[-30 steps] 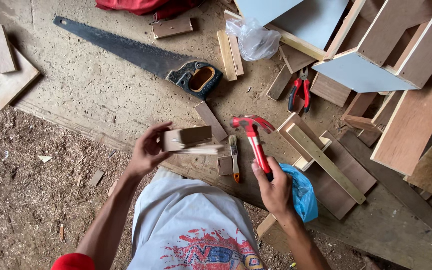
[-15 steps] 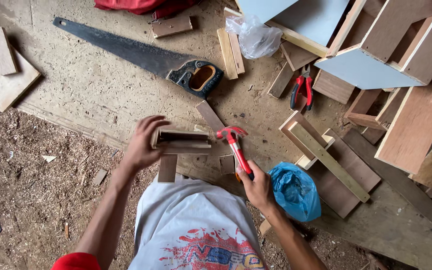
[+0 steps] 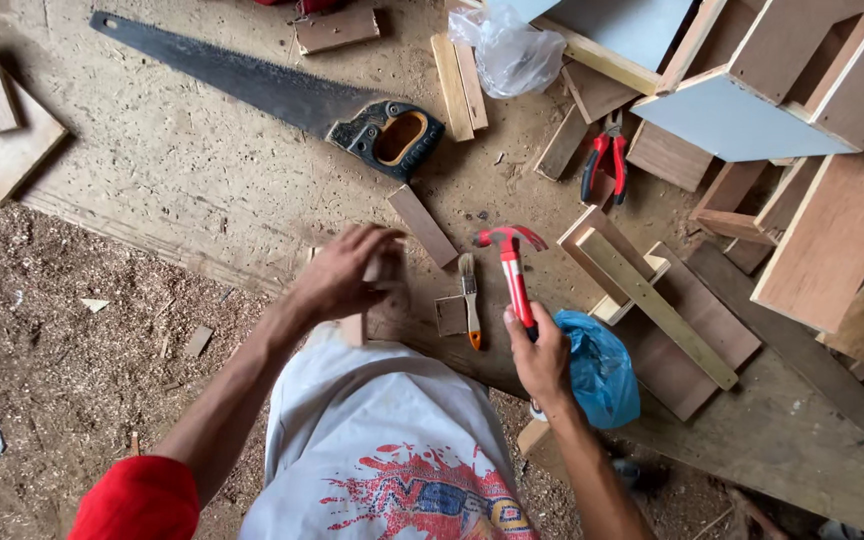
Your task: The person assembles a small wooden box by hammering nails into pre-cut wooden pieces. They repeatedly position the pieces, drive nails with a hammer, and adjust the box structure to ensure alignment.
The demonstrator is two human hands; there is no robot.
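Note:
My right hand (image 3: 540, 350) grips the handle of a red claw hammer (image 3: 512, 262), whose head points away from me over the wooden board. My left hand (image 3: 344, 272) covers a small wooden piece (image 3: 354, 328) standing on the board; most of that piece is hidden under my fingers. A small paintbrush (image 3: 470, 298) and a little square wood block (image 3: 450, 315) lie between my two hands. A flat wood strip (image 3: 422, 225) lies just beyond my left hand.
A black handsaw (image 3: 272, 92) lies at the far left of the board. Red pliers (image 3: 604, 165), a clear plastic bag (image 3: 512, 55), a blue plastic bag (image 3: 600, 368), a wooden frame (image 3: 652, 300) and stacked boards (image 3: 832, 220) crowd the right. Sawdust covers the ground at left.
My left hand has brought the wooden piece down and now presses over it. My right hand with the hammer has shifted left and closer to me, then stayed upright near the brush.

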